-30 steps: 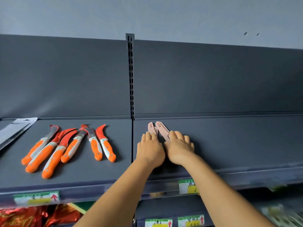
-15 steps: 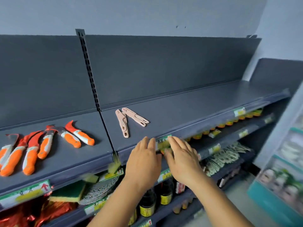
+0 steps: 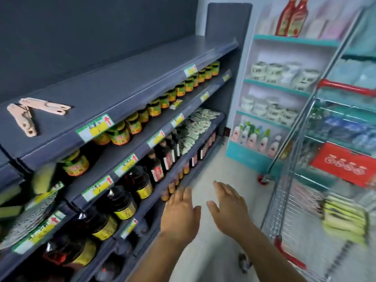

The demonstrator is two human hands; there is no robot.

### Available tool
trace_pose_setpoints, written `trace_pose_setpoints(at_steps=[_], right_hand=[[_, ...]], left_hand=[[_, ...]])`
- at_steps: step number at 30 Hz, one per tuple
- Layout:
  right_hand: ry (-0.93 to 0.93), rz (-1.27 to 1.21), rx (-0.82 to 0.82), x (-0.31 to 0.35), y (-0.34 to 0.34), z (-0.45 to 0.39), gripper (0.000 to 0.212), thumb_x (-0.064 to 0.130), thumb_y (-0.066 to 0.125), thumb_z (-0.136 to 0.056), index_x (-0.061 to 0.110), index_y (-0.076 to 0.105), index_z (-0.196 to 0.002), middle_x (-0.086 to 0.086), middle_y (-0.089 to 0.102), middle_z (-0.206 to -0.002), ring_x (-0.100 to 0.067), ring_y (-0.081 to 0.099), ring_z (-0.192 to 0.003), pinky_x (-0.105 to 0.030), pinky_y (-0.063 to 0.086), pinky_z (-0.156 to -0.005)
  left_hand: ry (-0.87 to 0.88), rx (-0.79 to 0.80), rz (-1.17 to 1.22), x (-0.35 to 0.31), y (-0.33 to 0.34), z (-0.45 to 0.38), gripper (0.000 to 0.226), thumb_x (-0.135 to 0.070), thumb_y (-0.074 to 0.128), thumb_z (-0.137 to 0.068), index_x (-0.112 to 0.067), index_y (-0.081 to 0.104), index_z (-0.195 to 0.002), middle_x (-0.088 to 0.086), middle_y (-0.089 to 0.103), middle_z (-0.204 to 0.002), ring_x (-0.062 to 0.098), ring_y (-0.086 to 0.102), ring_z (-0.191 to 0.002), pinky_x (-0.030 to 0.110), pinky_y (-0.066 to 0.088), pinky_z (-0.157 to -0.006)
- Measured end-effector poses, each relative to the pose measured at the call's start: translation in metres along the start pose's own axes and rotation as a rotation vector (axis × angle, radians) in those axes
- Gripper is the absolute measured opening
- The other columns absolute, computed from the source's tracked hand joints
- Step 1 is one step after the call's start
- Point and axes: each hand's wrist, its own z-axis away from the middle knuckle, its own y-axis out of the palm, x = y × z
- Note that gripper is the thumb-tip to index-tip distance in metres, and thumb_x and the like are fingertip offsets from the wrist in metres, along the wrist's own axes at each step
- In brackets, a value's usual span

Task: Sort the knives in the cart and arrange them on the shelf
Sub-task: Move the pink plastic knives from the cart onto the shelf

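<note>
Both hands hold nothing: the left hand (image 3: 180, 208) and the right hand (image 3: 230, 202) hang side by side in mid-air over the pale floor, palms down, fingers straight and loosely spread, touching no object.

Largest in view is the dark grey metal shelf unit (image 3: 130, 74), running from lower left up to the far right. Its top board carries the task's things near its left end, well apart from both hands. To the right stands the silver wire shopping cart with red trim (image 3: 289, 202), with yellow packets and a red box showing through its mesh (its contents are too blurred to name further). Behind the cart is a white display rack with teal edges (image 3: 284, 86) stocked with pale tubs and bottles. Under the top board sit rows of brown jars with yellow-green labels (image 3: 154, 108), and lower down dark sauce bottles (image 3: 130, 192). Smallest are the two pale pink plastic-sheathed knives (image 3: 34, 115), lying flat on the top board, set in a V whose ends meet at the left.
</note>
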Motion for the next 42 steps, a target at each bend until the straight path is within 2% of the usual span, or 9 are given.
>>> trace_pose_setpoints(at_steps=[5, 9, 12, 15, 16, 21, 26, 34, 42], right_hand=[[0.184, -0.045, 0.018, -0.090, 0.008, 0.037, 0.062, 0.042, 0.035, -0.100, 0.021, 0.011, -0.153, 0.001, 0.015, -0.160, -0.019, 0.012, -0.147, -0.036, 0.014, -0.117], [0.298, -0.117, 0.010, -0.163, 0.005, 0.068, 0.061, 0.040, 0.037, -0.099, 0.020, 0.015, -0.152, 0.000, 0.018, -0.158, -0.020, 0.016, -0.145, -0.036, 0.016, -0.117], [0.362, -0.141, 0.002, -0.214, -0.002, 0.090, 0.059, 0.040, 0.038, -0.099, 0.020, 0.018, -0.151, 0.000, 0.023, -0.156, -0.020, 0.021, -0.143, -0.036, 0.019, -0.115], [0.408, -0.169, 0.018, -0.264, -0.009, 0.107, 0.058, 0.039, 0.040, -0.099, 0.021, 0.020, -0.150, 0.000, 0.024, -0.155, -0.020, 0.023, -0.142, -0.036, 0.020, -0.114], [0.412, -0.175, 0.020, -0.274, -0.011, 0.110, 0.057, 0.038, 0.040, -0.099, 0.022, 0.021, -0.150, 0.000, 0.025, -0.155, -0.021, 0.023, -0.142, -0.036, 0.021, -0.114], [0.477, -0.165, 0.037, -0.341, -0.020, 0.123, 0.057, 0.039, 0.039, -0.099, 0.019, 0.023, -0.149, -0.002, 0.027, -0.154, -0.021, 0.025, -0.141, -0.035, 0.023, -0.113], [0.539, -0.201, 0.035, -0.381, -0.021, 0.117, 0.058, 0.040, 0.040, -0.099, 0.017, 0.023, -0.150, -0.003, 0.027, -0.155, -0.022, 0.023, -0.142, -0.036, 0.022, -0.115], [0.616, -0.240, -0.025, -0.417, -0.031, 0.060, 0.061, 0.038, 0.041, -0.099, 0.016, 0.020, -0.151, -0.005, 0.024, -0.156, -0.022, 0.022, -0.143, -0.035, 0.021, -0.114], [0.657, -0.237, -0.066, -0.450, -0.036, -0.023, 0.061, 0.036, 0.046, -0.097, 0.013, 0.024, -0.150, -0.011, 0.032, -0.152, -0.028, 0.031, -0.138, -0.039, 0.030, -0.110]], left_hand=[[0.063, 0.159, 0.011, -0.059, 0.063, 0.010, 0.063, -0.039, 0.034, -0.100, -0.020, 0.005, -0.152, 0.001, 0.010, -0.160, 0.019, 0.014, -0.146, 0.033, 0.015, -0.116], [0.136, 0.256, -0.013, -0.117, 0.111, 0.021, 0.062, -0.038, 0.034, -0.100, -0.019, 0.006, -0.153, 0.003, 0.011, -0.160, 0.016, 0.012, -0.146, 0.030, 0.012, -0.119], [0.189, 0.301, -0.019, -0.167, 0.140, 0.029, 0.060, -0.035, 0.037, -0.099, -0.017, 0.014, -0.151, 0.003, 0.020, -0.156, 0.018, 0.020, -0.143, 0.029, 0.018, -0.116], [0.237, 0.302, -0.005, -0.214, 0.164, 0.032, 0.050, -0.034, 0.043, -0.095, -0.021, 0.031, -0.141, -0.001, 0.041, -0.141, 0.019, 0.041, -0.129, 0.030, 0.034, -0.106], [0.238, 0.313, 0.000, -0.222, 0.169, 0.032, 0.049, -0.034, 0.044, -0.094, -0.022, 0.032, -0.140, -0.002, 0.042, -0.140, 0.018, 0.043, -0.127, 0.030, 0.035, -0.105], [0.281, 0.385, -0.044, -0.277, 0.201, 0.026, 0.060, -0.036, 0.041, -0.098, -0.019, 0.017, -0.150, 0.001, 0.025, -0.155, 0.018, 0.027, -0.140, 0.032, 0.020, -0.114], [0.302, 0.412, -0.033, -0.310, 0.216, 0.004, 0.059, -0.035, 0.042, -0.098, -0.020, 0.018, -0.150, 0.001, 0.027, -0.154, 0.020, 0.030, -0.139, 0.033, 0.027, -0.111], [0.362, 0.432, -0.051, -0.332, 0.236, -0.071, 0.060, -0.033, 0.042, -0.099, -0.020, 0.015, -0.151, 0.001, 0.024, -0.155, 0.020, 0.027, -0.140, 0.033, 0.025, -0.113], [0.358, 0.479, -0.072, -0.345, 0.268, -0.161, 0.061, -0.030, 0.042, -0.098, -0.019, 0.013, -0.151, 0.005, 0.025, -0.154, 0.024, 0.030, -0.138, 0.037, 0.032, -0.109]])
